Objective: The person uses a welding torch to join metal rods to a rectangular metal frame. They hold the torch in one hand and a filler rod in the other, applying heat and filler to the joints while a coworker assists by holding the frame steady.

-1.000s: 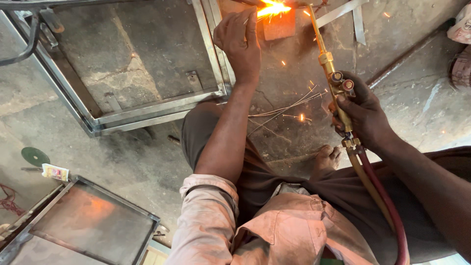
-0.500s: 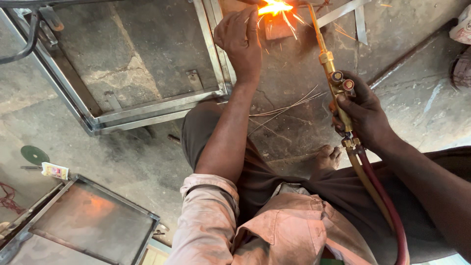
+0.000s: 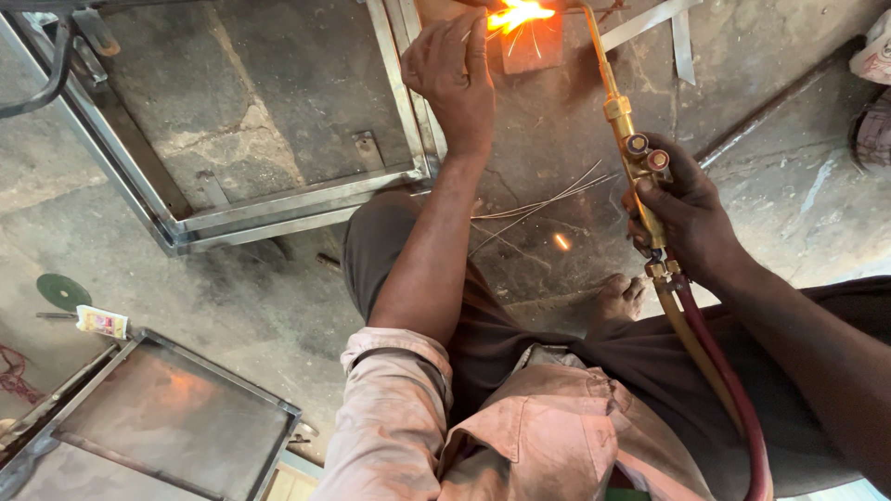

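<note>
Brazing at the steel frame (image 3: 306, 199).
My right hand (image 3: 682, 209) grips the brass gas torch (image 3: 624, 121); my left hand (image 3: 457, 70) pinches a thin filler rod (image 3: 471, 32) at the flame (image 3: 520, 14).

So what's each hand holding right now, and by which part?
Right hand grips the brass torch by its handle, below the valves. Left hand pinches a thin filler rod near the flame.

Green disc (image 3: 63, 290) and small packet (image 3: 102, 321) on the floor (image 3: 278, 269), well left of your grip. Framed metal tray (image 3: 172, 417) below them. Thin loose wires (image 3: 543, 204) lie between your grips. Angle scraps (image 3: 664, 23) upper right.
</note>
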